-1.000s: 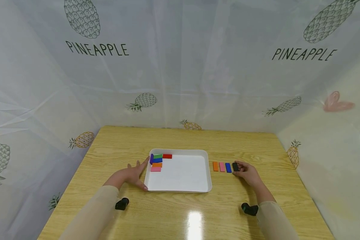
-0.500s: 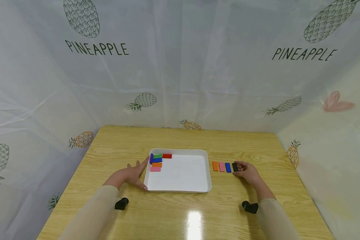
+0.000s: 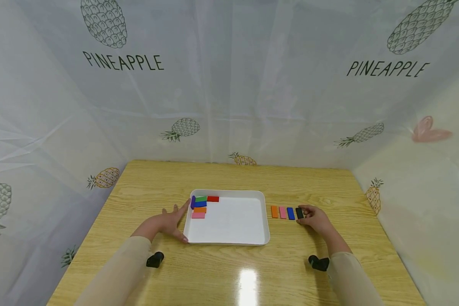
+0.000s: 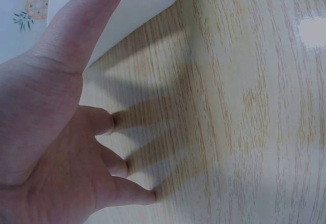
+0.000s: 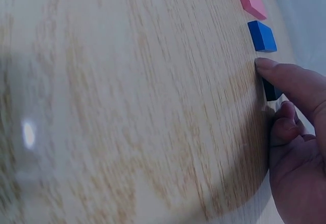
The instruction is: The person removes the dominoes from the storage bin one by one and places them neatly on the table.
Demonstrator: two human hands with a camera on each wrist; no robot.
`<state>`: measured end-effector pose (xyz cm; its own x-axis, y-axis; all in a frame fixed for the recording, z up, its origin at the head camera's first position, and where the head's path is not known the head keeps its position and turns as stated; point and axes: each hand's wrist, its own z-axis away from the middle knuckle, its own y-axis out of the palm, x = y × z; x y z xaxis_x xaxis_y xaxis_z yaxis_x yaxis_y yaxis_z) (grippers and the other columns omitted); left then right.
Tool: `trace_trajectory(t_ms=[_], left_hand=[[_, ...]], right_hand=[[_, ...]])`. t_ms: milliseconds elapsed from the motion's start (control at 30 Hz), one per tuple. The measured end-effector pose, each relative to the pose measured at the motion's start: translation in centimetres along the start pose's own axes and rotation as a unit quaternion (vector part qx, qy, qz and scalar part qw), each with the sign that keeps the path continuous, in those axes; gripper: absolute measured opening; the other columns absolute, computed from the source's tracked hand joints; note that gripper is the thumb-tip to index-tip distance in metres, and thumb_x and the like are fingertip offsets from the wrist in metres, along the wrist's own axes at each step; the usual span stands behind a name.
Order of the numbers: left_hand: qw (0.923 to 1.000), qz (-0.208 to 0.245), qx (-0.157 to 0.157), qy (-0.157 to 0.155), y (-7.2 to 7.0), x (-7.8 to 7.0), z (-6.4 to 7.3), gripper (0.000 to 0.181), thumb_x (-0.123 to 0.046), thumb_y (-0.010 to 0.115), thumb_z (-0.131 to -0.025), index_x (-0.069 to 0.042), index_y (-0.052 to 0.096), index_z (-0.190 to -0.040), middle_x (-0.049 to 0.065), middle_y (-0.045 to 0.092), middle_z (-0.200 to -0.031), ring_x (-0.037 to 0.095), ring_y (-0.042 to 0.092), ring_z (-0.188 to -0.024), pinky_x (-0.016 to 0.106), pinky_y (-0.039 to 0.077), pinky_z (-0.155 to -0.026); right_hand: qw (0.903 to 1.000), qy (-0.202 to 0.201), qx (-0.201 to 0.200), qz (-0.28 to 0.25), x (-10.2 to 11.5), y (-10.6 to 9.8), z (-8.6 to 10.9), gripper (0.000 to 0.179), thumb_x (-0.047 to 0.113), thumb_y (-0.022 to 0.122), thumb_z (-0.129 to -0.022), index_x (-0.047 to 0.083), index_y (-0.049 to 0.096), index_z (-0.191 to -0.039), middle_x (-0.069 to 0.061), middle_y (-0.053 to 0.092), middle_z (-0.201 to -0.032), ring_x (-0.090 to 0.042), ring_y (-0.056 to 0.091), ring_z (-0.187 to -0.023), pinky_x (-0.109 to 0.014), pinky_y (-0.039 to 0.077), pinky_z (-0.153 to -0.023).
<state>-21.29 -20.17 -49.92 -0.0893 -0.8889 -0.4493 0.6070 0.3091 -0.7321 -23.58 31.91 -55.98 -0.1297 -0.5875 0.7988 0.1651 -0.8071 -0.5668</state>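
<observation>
My right hand [image 3: 316, 220] pinches a black rectangular block [image 3: 300, 213] between the thumb at its near end and a finger at its far end. That block ends a row on the wooden table, after an orange block [image 3: 274, 212], a pink block [image 3: 282, 213] and a blue block [image 5: 263, 36]. Fingers spread, my left hand [image 3: 171, 222] touches the left side of a white tray [image 3: 229, 244], thumb at its near corner. Inside the tray's left part lie a purple block [image 3: 193, 202], a green one [image 3: 201, 199], a red one [image 3: 213, 199], plus blue, orange and pink ones.
The wooden table [image 3: 222, 276] meets a pineapple-print curtain [image 3: 229, 106] at its back and sides. Black devices are seen near both wrists, a left one [image 3: 155, 259] and a right one [image 3: 318, 263].
</observation>
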Motion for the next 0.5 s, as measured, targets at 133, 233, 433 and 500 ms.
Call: trace_trajectory(t_ms=[133, 233, 433, 500], left_hand=[[1.0, 0.003, -0.001, 0.002, -0.03, -0.01, 0.11, 0.134, -0.046, 0.088, -0.068, -0.017, -0.008, -0.157, 0.042, 0.006, -0.151, 0.074, 0.001, -0.126, 0.082, 0.008, -0.095], [1.0, 0.005, -0.001, 0.004, -0.02, 0.03, 0.1, 0.134, -0.045, 0.088, -0.068, -0.016, -0.008, -0.157, 0.042, 0.006, -0.151, 0.074, 0.001, -0.126, 0.082, 0.007, -0.095], [1.0, 0.002, 0.001, 0.001, 0.03, 0.11, -0.01, 0.134, -0.047, 0.087, -0.067, -0.017, -0.008, -0.157, 0.042, 0.006, -0.151, 0.074, 0.001, -0.126, 0.082, 0.008, -0.095], [1.0, 0.0, 0.002, 0.0, 0.04, 0.12, -0.07, 0.133, -0.048, 0.087, -0.068, -0.017, -0.008, -0.157, 0.042, 0.006, -0.151, 0.074, 0.002, -0.126, 0.082, 0.008, -0.095]], right_hand=[[1.0, -0.002, -0.001, -0.001, -0.04, 0.0, 0.02, 0.06, 0.009, 0.079, -0.082, -0.007, 0.052, -0.134, -0.01, 0.05, -0.097, -0.022, 0.044, -0.08, -0.031, 0.039, -0.065], [0.9999, -0.009, 0.0, -0.005, -0.06, -0.01, 0.0, 0.061, 0.009, 0.078, -0.083, -0.007, 0.051, -0.135, -0.01, 0.049, -0.096, -0.022, 0.044, -0.08, -0.031, 0.038, -0.065], [0.9996, -0.025, -0.006, -0.009, -0.48, 0.16, 0.05, 0.065, 0.008, 0.077, -0.084, -0.006, 0.046, -0.14, -0.012, 0.048, -0.099, -0.019, 0.044, -0.075, -0.028, 0.04, -0.061], [0.9993, -0.035, -0.012, -0.007, -0.62, 0.27, 0.11, 0.067, 0.007, 0.078, -0.083, -0.005, 0.045, -0.141, -0.013, 0.048, -0.1, -0.018, 0.045, -0.073, -0.026, 0.04, -0.059]])
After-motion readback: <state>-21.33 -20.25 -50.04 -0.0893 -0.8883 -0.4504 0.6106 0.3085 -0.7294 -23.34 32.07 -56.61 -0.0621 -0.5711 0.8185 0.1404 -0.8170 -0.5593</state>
